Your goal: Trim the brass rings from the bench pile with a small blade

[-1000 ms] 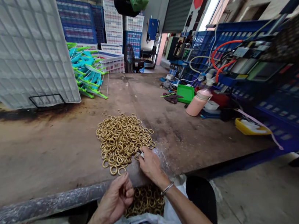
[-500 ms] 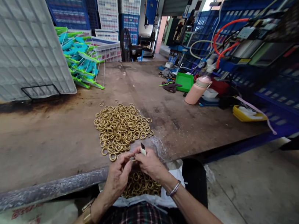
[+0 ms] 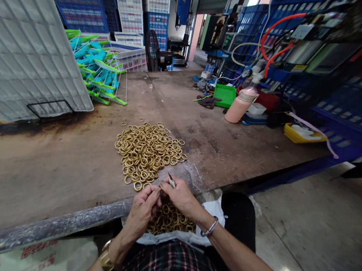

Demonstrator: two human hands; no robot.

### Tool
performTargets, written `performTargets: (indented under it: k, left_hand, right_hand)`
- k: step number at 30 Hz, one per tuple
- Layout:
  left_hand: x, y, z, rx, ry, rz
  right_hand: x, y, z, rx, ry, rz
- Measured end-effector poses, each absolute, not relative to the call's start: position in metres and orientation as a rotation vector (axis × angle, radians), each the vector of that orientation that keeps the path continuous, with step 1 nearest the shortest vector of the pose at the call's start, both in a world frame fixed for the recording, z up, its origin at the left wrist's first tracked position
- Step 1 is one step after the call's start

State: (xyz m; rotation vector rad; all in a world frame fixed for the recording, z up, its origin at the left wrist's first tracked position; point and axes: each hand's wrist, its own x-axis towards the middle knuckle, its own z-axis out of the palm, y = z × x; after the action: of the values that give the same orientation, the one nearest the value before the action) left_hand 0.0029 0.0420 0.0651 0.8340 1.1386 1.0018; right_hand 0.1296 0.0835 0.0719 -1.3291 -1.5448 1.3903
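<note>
My right hand (image 3: 180, 194) is closed around a small craft knife (image 3: 171, 180), its dark pointed tip sticking up past the thumb and forefinger. Close against it, my left hand (image 3: 143, 209) pinches a gold-coloured ring, which the fingertips almost wholly cover. Both hands meet over a white sack (image 3: 166, 237) in my lap, filled with gold-coloured rings (image 3: 174, 220). Just beyond the fingers, a pile of similar rings (image 3: 147, 151) lies on the wooden table (image 3: 61, 172).
A grey ribbed panel (image 3: 35, 43) leans at the left beside turquoise and green plastic pieces (image 3: 98, 68). Toward the right stand a pink bottle (image 3: 238, 106), a green tray (image 3: 224, 96) and a yellow tray (image 3: 304, 135). Plastic wrap (image 3: 54, 221) covers the table's front edge.
The knife now leans further over, with its tip slightly left. The ring seen between the fingertips is more covered. Both hands stay together over the sack.
</note>
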Motion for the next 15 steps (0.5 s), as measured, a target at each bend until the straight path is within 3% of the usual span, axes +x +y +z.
performTargets:
  k: [15]
  left_hand:
    - [0.0027,0.0382,0.0664,0.686,0.938,1.021]
  right_hand:
    - [0.1301,0.0801,0.0717,-1.245,-1.611,1.427]
